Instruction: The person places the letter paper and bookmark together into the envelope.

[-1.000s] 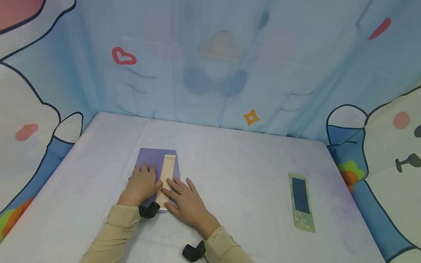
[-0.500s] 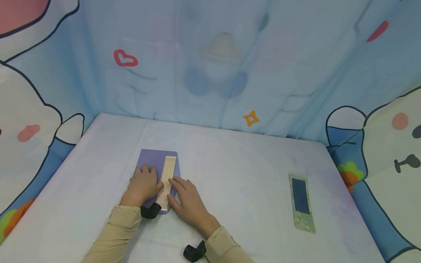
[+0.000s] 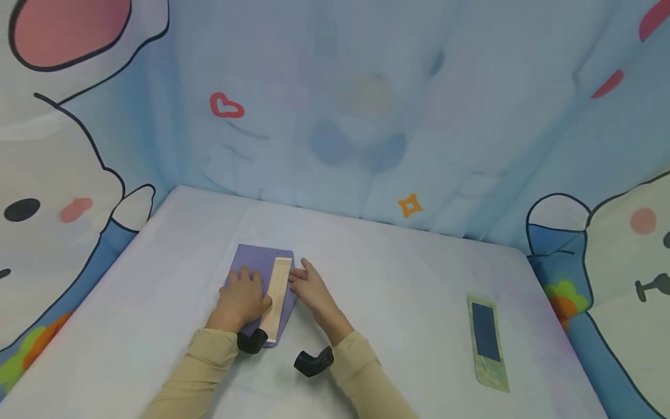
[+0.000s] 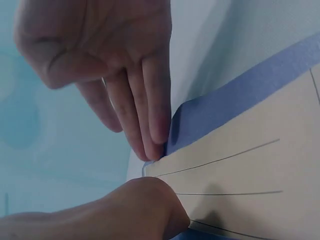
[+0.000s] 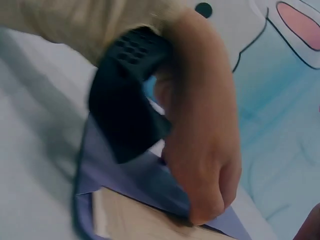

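A flat purple rectangular piece (image 3: 267, 263), like a card or thin folder, lies at the left of the table. A cream strip (image 3: 277, 291) with thin dark lines runs lengthwise along its right side. My left hand (image 3: 241, 298) rests on the purple piece with fingers spread; its thumb (image 4: 150, 207) lies on the strip. To the right, my right hand (image 3: 314, 291) has its fingers (image 4: 155, 110) extended and touching near the strip's far right edge. In the right wrist view the left hand (image 5: 205, 155) presses beside the strip; the right hand barely shows at the corner.
A pale green patterned card-like piece (image 3: 491, 372) with a dark blue rectangle lies at the table's right. The white-covered table (image 3: 377, 326) ends at a blue cartoon-printed curtain (image 3: 293, 145). A black wrist camera (image 3: 314, 362) sits by each wrist.
My right hand has left the strip's middle and moved up and away along its right edge. The left hand stays on the purple piece. The head view has shifted slightly.
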Demonstrator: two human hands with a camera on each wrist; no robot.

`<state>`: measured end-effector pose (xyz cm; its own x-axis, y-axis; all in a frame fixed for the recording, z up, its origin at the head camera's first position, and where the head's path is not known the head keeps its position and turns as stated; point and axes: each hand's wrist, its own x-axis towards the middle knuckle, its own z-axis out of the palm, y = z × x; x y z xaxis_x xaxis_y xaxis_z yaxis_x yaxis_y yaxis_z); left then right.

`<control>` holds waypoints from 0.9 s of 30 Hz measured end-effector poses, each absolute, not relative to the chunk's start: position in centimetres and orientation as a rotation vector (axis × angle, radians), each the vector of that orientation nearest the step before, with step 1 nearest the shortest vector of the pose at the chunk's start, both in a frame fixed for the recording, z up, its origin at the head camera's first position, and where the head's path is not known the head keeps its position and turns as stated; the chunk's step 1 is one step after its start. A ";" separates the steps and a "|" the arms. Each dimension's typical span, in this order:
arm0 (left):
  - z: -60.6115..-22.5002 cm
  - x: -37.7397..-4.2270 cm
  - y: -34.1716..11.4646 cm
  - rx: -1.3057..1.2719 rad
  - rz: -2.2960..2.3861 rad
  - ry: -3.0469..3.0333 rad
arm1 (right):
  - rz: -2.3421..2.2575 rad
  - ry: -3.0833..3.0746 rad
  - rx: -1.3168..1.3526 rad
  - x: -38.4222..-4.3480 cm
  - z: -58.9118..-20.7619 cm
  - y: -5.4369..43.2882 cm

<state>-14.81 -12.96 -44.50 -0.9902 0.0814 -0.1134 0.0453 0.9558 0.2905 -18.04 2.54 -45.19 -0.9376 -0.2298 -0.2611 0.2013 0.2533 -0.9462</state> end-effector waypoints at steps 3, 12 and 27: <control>-44.7 -14.7 -12.7 0.102 0.427 2.977 | -1.791 2.115 0.041 -19.3 -45.5 2.5; -44.9 -14.9 -12.4 0.099 0.428 2.995 | -1.948 1.947 0.099 -21.3 -45.9 2.3; -44.6 -14.9 -12.9 0.079 0.403 3.010 | -1.795 1.887 -0.030 -18.3 -45.4 3.6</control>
